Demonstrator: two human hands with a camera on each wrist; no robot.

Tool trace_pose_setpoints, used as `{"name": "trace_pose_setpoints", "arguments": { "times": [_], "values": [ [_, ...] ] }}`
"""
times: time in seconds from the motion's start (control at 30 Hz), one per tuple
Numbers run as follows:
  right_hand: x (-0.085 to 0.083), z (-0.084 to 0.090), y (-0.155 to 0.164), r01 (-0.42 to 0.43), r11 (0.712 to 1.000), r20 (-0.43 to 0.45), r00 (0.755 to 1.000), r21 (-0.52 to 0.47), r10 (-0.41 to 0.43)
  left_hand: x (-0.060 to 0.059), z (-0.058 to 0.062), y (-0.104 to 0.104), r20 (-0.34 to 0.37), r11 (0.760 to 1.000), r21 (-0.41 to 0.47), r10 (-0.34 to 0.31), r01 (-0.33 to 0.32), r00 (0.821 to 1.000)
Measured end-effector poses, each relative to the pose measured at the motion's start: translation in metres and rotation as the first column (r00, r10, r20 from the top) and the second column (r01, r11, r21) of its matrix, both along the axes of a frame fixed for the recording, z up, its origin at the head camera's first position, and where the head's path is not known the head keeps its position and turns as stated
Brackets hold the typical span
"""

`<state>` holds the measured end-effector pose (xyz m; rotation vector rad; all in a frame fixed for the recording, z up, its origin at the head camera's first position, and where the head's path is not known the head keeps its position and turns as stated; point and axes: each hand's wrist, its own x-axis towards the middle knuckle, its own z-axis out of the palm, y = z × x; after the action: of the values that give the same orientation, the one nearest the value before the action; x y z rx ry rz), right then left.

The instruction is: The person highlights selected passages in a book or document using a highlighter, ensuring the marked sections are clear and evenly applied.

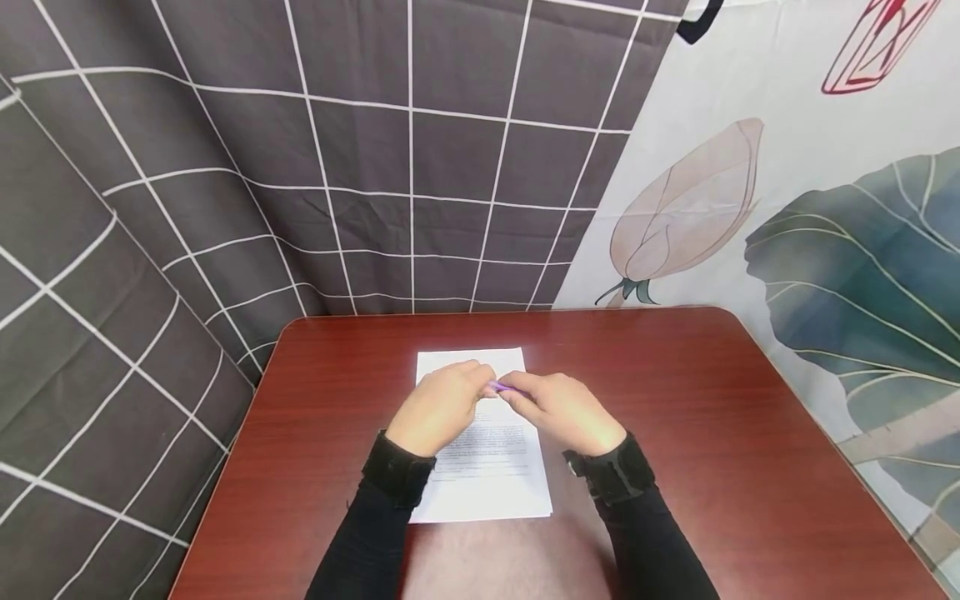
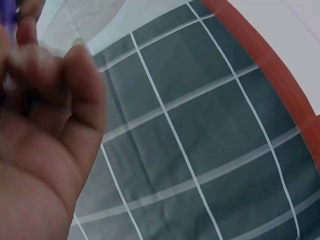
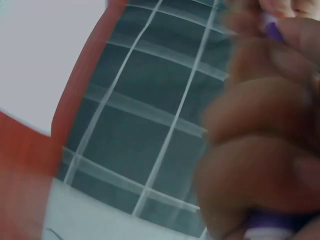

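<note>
A white printed sheet of paper (image 1: 487, 467) lies on the reddish-brown table (image 1: 675, 433). Both hands hover over its upper half, fingertips meeting. A small purple pen-like object (image 1: 501, 387) sits between them. My left hand (image 1: 442, 407) pinches one end of it, and my right hand (image 1: 558, 408) curls its fingers round the other end. In the right wrist view the purple object (image 3: 272, 29) shows between curled fingers (image 3: 260, 120), with more purple at the bottom. In the left wrist view a purple bit (image 2: 9, 15) peeks above blurred curled fingers (image 2: 75, 95).
A dark grey curtain with a white grid (image 1: 375, 167) hangs behind and left of the table. A pale cloth with a flower bud and green leaves (image 1: 787, 208) hangs at the right. The table's bare surface stretches on both sides of the paper.
</note>
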<state>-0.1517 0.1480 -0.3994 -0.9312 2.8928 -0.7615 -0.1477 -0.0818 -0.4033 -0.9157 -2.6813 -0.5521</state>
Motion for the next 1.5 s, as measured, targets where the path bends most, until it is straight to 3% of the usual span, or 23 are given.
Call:
{"name": "trace_pose_setpoints", "arguments": {
  "times": [0.13, 0.37, 0.73, 1.0, 1.23, 1.37, 1.5],
  "values": [
    [0.002, -0.003, -0.002, 0.004, 1.0, -0.066, 0.998, 0.03, -0.002, -0.001, 0.001, -0.01, 0.037, 0.999, 0.009, 0.035, -0.036, 0.999],
    [-0.002, 0.0, 0.004, 0.031, 0.999, 0.012, 0.999, 0.035, -0.032, -0.007, 0.003, -0.026, 0.119, 0.985, 0.011, 0.173, -0.175, 0.978],
    [-0.006, 0.009, 0.028, 0.052, 0.997, 0.082, 0.996, -0.063, -0.047, -0.009, 0.001, -0.033, 0.142, 0.978, 0.051, 0.193, -0.202, 0.971],
    [-0.002, 0.012, 0.038, 0.125, 0.988, 0.107, 0.988, -0.094, -0.115, -0.01, -0.002, -0.028, 0.121, 0.971, 0.051, 0.225, -0.232, 0.967],
    [0.001, 0.004, 0.048, 0.165, 0.982, 0.149, 0.977, -0.093, -0.151, -0.018, -0.022, -0.012, 0.134, 0.946, 0.128, 0.282, -0.299, 0.95],
    [0.0, -0.002, 0.056, 0.189, 0.977, 0.184, 0.969, -0.103, -0.168, -0.032, -0.025, 0.009, 0.146, 0.963, 0.055, 0.254, -0.264, 0.956],
    [0.0, -0.007, 0.061, 0.226, 0.967, 0.215, 0.956, -0.116, -0.197, -0.049, -0.033, 0.044, 0.179, 0.98, 0.003, 0.195, -0.199, 0.964]
  ]
}}
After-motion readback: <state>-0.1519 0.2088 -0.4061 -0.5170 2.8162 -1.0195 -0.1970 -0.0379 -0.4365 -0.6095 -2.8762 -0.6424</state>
